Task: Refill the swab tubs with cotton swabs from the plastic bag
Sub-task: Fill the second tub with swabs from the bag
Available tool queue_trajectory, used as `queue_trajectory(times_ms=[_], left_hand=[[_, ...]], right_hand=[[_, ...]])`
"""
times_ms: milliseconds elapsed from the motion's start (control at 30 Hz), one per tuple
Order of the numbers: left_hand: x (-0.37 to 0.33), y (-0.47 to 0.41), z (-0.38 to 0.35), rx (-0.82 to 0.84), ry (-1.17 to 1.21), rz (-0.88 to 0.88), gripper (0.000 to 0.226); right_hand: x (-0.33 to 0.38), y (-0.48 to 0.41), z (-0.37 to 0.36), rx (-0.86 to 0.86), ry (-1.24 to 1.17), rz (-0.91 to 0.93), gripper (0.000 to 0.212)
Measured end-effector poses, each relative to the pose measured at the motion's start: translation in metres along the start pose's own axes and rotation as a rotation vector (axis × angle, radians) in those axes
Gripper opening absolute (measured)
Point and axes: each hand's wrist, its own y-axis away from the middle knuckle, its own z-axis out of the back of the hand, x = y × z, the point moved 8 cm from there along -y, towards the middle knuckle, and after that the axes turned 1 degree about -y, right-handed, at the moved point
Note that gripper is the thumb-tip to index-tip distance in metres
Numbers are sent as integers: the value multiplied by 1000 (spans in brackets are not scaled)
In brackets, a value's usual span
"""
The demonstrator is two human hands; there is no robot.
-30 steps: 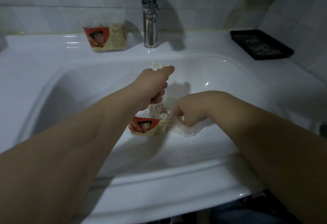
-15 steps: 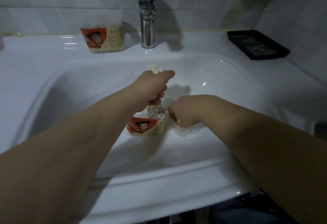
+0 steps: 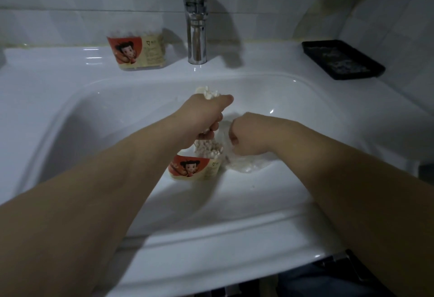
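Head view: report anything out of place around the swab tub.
The swab tub stands upright inside the sink basin, with the plastic bag crumpled beside it. That is an odd spot, since the second tub sits on the ledge by the faucet. Its swabs crowd above the rim. No spilled ones show.

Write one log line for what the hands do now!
left hand: grips swab bunch above tub in basin | right hand: grips plastic bag | second tub: on ledge beside tap
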Motion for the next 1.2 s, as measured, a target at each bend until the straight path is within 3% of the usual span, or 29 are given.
queue_trajectory(times_ms=[167, 300, 567, 867, 1067, 1200], left_hand=[[-1, 0, -1, 5, 9, -4, 25], [0, -1, 0, 3, -3, -6, 26], [-1, 1, -1, 9, -18, -17, 24], [-1, 0, -3, 6, -32, -14, 25], [-1, -1, -4, 24, -66, -33, 25], [1, -4, -6, 29, -129, -52, 26]], right_hand=[[3, 0, 4, -22, -204, 4, 38], [7, -1, -8, 86, -127, 13, 18], [6, 2, -19, 192, -67, -29, 32], [19, 10, -27, 275, 82, 24, 11], [11, 12, -23, 284, 54, -32, 34], [11, 11, -20, 269, 45, -42, 31]])
